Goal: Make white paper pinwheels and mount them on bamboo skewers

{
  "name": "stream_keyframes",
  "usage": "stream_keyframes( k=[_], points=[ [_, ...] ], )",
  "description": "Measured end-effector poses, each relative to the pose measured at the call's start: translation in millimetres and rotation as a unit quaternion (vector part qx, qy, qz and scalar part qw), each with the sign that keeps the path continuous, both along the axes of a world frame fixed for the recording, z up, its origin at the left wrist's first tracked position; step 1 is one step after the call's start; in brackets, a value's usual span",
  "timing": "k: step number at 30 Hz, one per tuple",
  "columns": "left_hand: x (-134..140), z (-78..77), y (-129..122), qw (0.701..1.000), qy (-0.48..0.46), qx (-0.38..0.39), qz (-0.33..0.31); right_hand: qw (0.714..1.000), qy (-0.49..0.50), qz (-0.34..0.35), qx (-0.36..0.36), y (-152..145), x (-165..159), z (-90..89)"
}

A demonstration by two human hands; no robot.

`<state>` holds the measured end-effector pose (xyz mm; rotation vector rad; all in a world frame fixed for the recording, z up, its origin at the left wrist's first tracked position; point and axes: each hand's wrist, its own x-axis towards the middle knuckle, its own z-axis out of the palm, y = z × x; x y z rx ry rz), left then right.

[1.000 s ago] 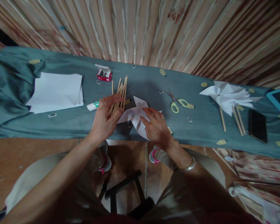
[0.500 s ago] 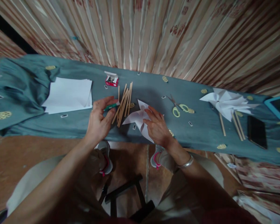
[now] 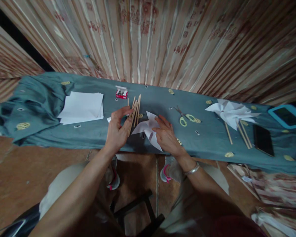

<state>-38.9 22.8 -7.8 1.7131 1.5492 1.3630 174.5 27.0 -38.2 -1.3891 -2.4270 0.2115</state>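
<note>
My left hand reaches over a loose bundle of wooden sticks, thumb and index finger apart. Whether its fingertips touch the sticks I cannot tell. A small green thing shows between those fingers, mostly covered by the hand. A white paper pinwheel, its blades curled inward, lies right of the sticks. My right hand presses on it with the fingers over its middle and right side, hiding that part. Scissors with pale green handles lie beyond the right hand.
White sheets are stacked at the left. An open red box of small metal items stands behind the sticks. At the right lie finished pinwheels on sticks, a dark phone and a blue-framed device. Bunched cloth covers the far left.
My left hand has shifted right, from around the green thing to over the sticks. My right hand stays on the pinwheel. The whole view has shifted slightly.
</note>
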Motion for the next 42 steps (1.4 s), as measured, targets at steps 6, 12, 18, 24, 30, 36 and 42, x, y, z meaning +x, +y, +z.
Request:
stream_keyframes(
  k=[6, 12, 18, 24, 30, 36, 42],
  points=[
    [5.8, 6.8, 4.6, 1.0, -0.003, 0.018, -0.006, 1.0, 0.025, -0.017, 0.0, 1.7, 6.7, 5.9],
    [-0.4, 4.2, 2.0, 1.0, -0.004, 0.016, -0.001, 0.999, -0.042, 0.023, 0.012, -2.2, 2.0, -0.8],
    [-3.8, 5.8, -0.6, 1.0, -0.003, 0.02, -0.001, 0.997, -0.058, 0.031, 0.039, -2.7, -4.7, -7.8],
    [-7.6, 2.6, 0.3, 1.0, -0.018, 0.011, 0.007, 0.999, -0.032, 0.028, 0.027, -1.2, 0.7, -5.6],
    [-0.3, 0.1, -4.3, 0.999, -0.013, -0.005, -0.031, 0.995, 0.073, 0.01, 0.06, 9.9, 5.1, 1.4],
    [-4.6, 4.3, -2.9, 0.999, -0.031, 0.0, -0.016, 0.982, 0.179, -0.047, 0.048, 23.6, -7.6, 14.7],
    [-13.2, 8.3, -0.5, 0.998, -0.058, -0.018, -0.004, 0.99, 0.137, -0.041, -0.01, 43.8, -48.7, 35.7]
  ],
)
